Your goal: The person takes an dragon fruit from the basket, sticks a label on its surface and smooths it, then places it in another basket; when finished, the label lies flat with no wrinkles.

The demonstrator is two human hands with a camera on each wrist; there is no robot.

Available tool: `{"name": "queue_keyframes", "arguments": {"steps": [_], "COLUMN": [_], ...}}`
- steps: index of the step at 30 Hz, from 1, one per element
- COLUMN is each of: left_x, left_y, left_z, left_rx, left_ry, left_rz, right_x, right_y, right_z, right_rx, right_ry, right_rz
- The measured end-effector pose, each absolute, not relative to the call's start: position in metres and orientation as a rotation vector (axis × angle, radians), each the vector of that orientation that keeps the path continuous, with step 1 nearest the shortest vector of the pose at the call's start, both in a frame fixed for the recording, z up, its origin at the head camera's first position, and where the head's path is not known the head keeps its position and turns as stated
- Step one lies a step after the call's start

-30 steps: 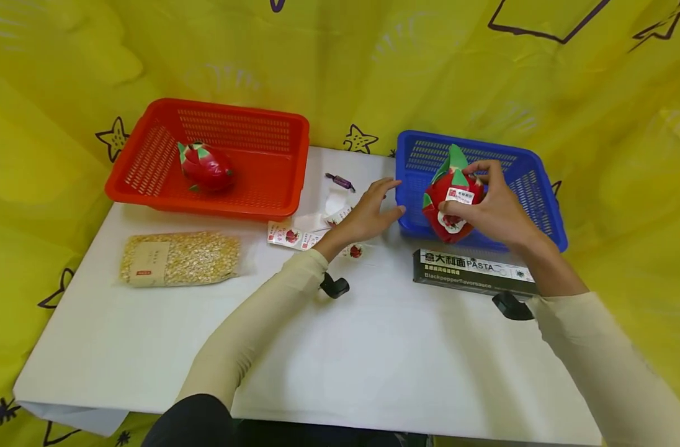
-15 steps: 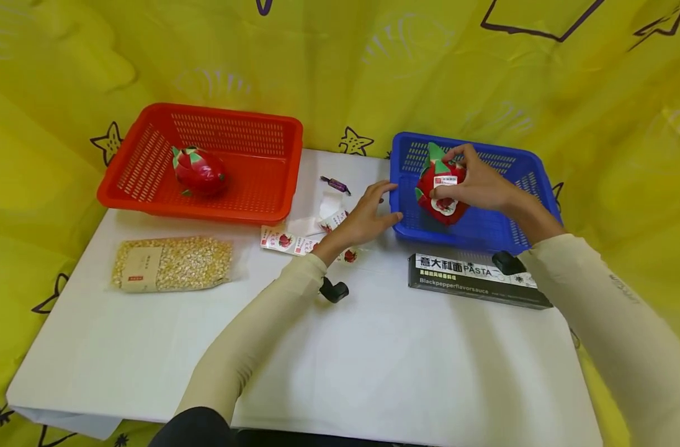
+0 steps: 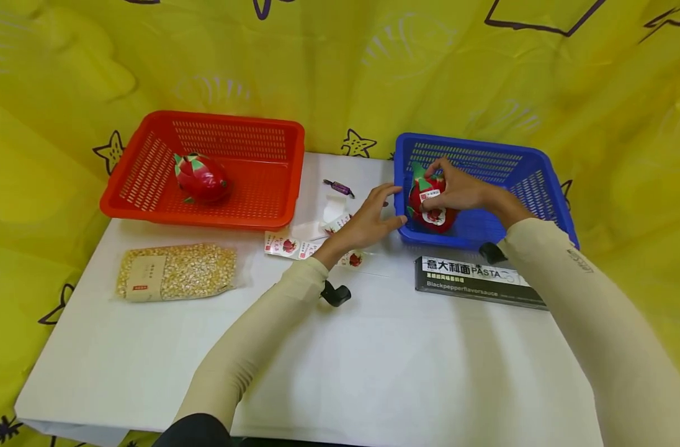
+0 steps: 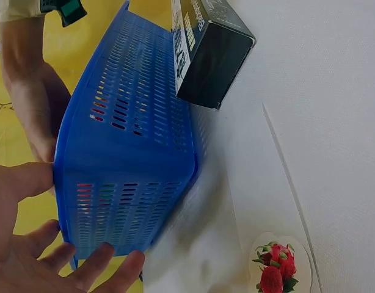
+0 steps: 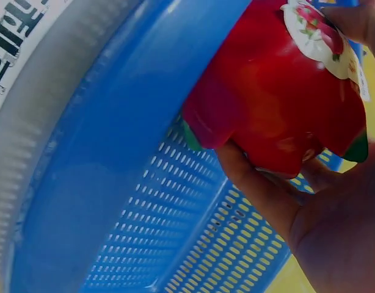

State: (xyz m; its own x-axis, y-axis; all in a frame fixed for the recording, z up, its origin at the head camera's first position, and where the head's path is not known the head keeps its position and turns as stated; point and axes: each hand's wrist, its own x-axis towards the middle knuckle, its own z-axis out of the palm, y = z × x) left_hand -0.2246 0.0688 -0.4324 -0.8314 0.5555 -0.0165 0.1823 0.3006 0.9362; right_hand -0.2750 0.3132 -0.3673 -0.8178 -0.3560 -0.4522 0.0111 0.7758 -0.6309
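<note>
My right hand (image 3: pixel 457 188) grips a red dragon fruit (image 5: pixel 267 104) with green leaf tips and a white sticker on its side. The fruit is inside the blue basket (image 3: pixel 485 144), near its left wall. Thumb and fingers are curled round the fruit in the right wrist view. My left hand (image 3: pixel 369 220) is at the basket's left rim, with spread fingers and thumb touching the blue wall (image 4: pixel 126 152). A second dragon fruit (image 3: pixel 202 178) lies in the red basket (image 3: pixel 262 218) at the left.
A black pasta box (image 3: pixel 479 292) lies in front of the blue basket. Between the baskets are a purple-wrapped candy (image 3: pixel 339 187) and a strip of dragon fruit stickers (image 3: pixel 286 245). A bag of corn kernels (image 3: pixel 189 272) lies below the red basket on the white table (image 3: pixel 373 360).
My right hand has moved left and down with the dragon fruit, bringing it deeper into the blue basket beside its left wall. The left hand stays at the rim.
</note>
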Motion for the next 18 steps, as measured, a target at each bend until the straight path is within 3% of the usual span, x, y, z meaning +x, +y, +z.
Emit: {"name": "queue_keyframes", "arguments": {"steps": [18], "left_x": [-0.225], "left_y": [0.069], "left_z": [-0.432], "left_rx": [0.649], "left_ry": [2.216], "left_rz": [1.53], "right_x": [-0.306], "right_y": [0.311], "right_z": [-0.368], "right_rx": [-0.384], "right_ry": [2.268], "right_rz": [-0.745]}}
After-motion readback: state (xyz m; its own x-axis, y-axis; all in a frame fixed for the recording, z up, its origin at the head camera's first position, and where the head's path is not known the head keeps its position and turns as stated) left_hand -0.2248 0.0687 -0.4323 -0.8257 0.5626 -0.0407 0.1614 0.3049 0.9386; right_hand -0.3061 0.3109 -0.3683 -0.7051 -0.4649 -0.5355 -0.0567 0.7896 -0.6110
